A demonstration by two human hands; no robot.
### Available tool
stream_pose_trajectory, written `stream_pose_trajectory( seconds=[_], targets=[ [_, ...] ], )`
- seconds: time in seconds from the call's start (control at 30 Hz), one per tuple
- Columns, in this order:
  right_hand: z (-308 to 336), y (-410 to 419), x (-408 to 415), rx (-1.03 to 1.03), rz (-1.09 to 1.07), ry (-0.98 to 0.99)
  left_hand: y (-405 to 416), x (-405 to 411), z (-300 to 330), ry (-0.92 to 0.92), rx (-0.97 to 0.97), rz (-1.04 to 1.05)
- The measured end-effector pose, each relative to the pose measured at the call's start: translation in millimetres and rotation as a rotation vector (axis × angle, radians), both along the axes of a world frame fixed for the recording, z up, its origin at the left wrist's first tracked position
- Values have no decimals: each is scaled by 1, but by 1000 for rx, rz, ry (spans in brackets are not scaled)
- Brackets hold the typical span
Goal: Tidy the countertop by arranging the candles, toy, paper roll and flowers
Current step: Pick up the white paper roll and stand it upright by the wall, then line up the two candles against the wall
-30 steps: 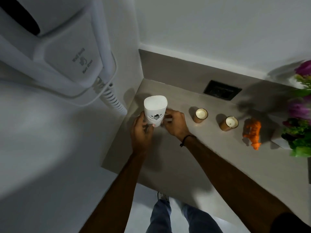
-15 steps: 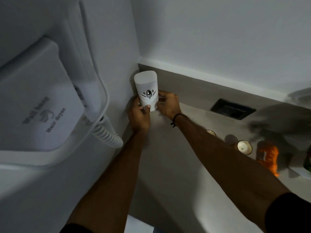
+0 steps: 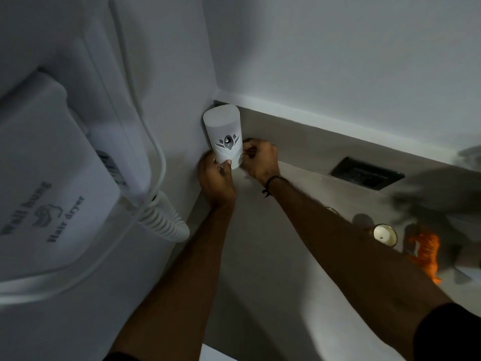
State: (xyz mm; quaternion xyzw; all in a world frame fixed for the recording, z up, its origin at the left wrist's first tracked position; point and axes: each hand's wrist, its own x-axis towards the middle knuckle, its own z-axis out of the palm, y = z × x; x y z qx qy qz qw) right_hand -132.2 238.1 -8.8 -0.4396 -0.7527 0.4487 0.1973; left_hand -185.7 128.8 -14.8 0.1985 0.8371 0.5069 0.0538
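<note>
Now the paper roll (image 3: pixel 224 138) is held low by both hands (left hand (image 3: pixel 216 179), right hand (image 3: pixel 260 162)); it should be set down straight in the corner.

The paper roll (image 3: pixel 224 138) between my hands is white with a grey cut-out petal pattern. At the right of the frame, the toy (image 3: pixel 426 252) is bright orange and the candle (image 3: pixel 384 234) cream-white. My countertop (image 3: pixel 273 269) is grey-beige; the white hair dryer (image 3: pixel 52 183) carries grey lettering.

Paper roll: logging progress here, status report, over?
Left hand and right hand both on paper roll, upright in counter's back-left corner. Candle and orange toy untouched. Nothing in the way.
</note>
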Motion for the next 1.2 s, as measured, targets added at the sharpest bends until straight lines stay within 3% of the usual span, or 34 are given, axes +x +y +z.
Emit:
stream_pose_trajectory(
  seconds=[0.17,0.37,0.5,0.63,0.83,1.2],
  targets=[
    [10,-25,62,53,-45,-38,-20,39,-8,-73,-50,23],
    [22,-79,186,255,-261,-37,-56,131,-29,-226,-166,-334],
    [20,-97,260,247,-476,-38,-58,181,-29,-247,-208,-486],
    [6,-101,308,73,-668,-103,-39,209,-17,-267,-194,-567],
    [-5,-72,318,-48,-828,-134,-14,222,-5,-204,-110,-526],
    [-14,-4,301,-3,-720,-139,66,205,-11,-84,-168,-405]
  ],
)
